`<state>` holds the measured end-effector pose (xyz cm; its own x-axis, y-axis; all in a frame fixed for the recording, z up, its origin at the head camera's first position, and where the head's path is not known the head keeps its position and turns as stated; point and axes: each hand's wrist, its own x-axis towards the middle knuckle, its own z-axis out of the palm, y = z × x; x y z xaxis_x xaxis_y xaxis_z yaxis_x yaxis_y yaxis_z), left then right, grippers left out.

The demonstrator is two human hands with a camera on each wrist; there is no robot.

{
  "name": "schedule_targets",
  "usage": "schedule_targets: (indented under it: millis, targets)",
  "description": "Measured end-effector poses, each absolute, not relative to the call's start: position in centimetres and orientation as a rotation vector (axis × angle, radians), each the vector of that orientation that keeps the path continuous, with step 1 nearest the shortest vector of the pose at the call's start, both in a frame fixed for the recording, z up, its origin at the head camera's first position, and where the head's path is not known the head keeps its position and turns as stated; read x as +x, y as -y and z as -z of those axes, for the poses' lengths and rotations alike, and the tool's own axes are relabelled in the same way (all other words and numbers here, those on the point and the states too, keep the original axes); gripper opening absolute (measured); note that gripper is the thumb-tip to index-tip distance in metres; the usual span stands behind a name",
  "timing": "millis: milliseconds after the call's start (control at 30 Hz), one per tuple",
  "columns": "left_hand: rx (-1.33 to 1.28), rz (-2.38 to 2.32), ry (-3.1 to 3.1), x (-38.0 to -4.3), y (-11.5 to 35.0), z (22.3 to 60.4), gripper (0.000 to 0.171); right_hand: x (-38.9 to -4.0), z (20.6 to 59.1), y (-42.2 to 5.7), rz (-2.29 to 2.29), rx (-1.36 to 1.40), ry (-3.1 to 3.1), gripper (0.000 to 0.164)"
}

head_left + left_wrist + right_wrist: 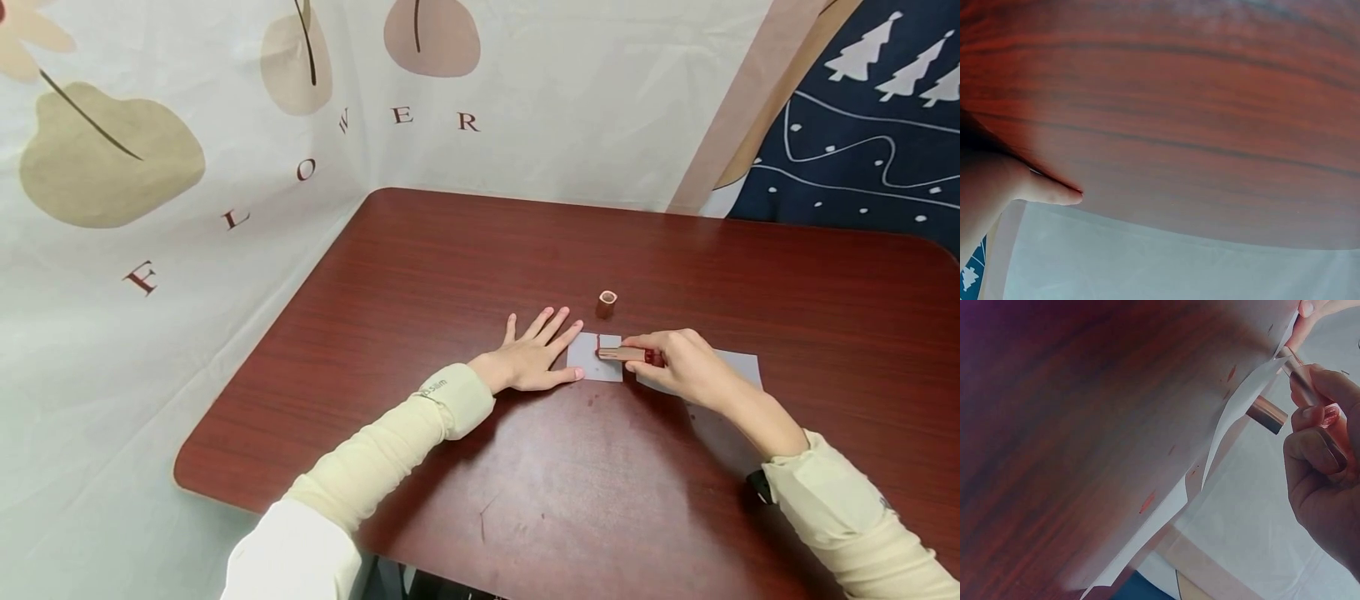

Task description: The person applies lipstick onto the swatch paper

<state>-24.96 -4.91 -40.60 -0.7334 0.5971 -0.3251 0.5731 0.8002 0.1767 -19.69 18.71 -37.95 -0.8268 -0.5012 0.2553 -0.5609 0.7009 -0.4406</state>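
Observation:
A rose-gold lipstick is pinched in my right hand, its tip right at a small white sheet of paper. From that tip a short red line runs up to the far edge of the sheet. My left hand lies on the table with fingers spread, thumb and forefinger at the sheet's left edge. Just beyond the paper stands the hollow lipstick cap, opening upward. In the right wrist view, curled fingers wrap the lipstick, and the cap shows behind the paper's raised edge.
Under the right hand and wrist lies a second white sheet, partly covered. Small red smears mark the dark red wooden table. A printed cloth hangs behind the table's far and left edges.

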Motion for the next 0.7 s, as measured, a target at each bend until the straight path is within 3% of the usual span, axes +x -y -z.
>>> schedule_targets:
  millis: [700]
  targets:
    - [0.873,-0.083,-2.628,-24.92,4.92,40.67,0.077,-19.58,37.86,-18.61,-0.784,0.864,2.819,0.026]
